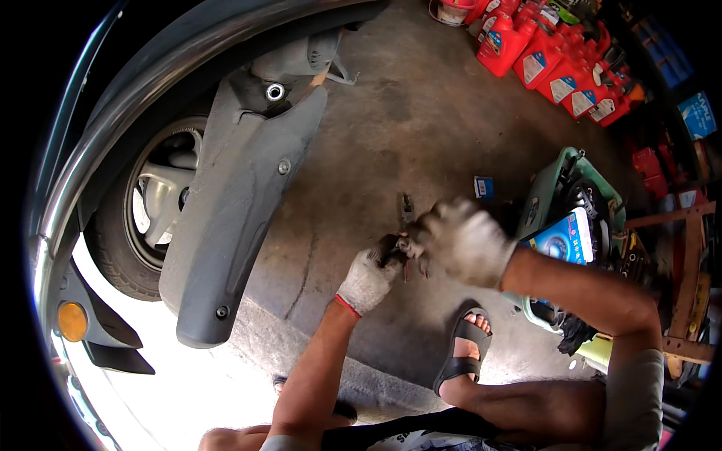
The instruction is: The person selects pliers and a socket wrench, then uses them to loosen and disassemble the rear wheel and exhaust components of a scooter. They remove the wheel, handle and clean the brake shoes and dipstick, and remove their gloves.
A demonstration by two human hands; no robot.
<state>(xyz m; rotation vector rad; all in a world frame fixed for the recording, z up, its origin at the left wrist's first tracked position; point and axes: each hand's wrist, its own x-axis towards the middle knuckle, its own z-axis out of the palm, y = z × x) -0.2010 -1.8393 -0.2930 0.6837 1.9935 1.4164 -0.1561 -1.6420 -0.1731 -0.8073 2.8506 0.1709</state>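
Note:
Both my hands wear greyish-white work gloves and meet in front of me above the concrete floor. My left hand (368,281), its glove edged in red at the wrist, is closed with dark-stained fingertips around a small metal part (408,246); the kind of part cannot be made out. Close against it on the right is my right hand (468,242), smeared by motion, so its fingers do not show clearly. Just beyond the hands, a small dark metal piece (407,206) shows against the floor.
A scooter's grey exhaust cover (239,188) and wheel (162,195) stand at the left. On the right sits a green crate (543,188) of parts with a blue-and-white package (565,237). A small blue box (483,186) lies nearby. Red bottles (538,64) line the far right.

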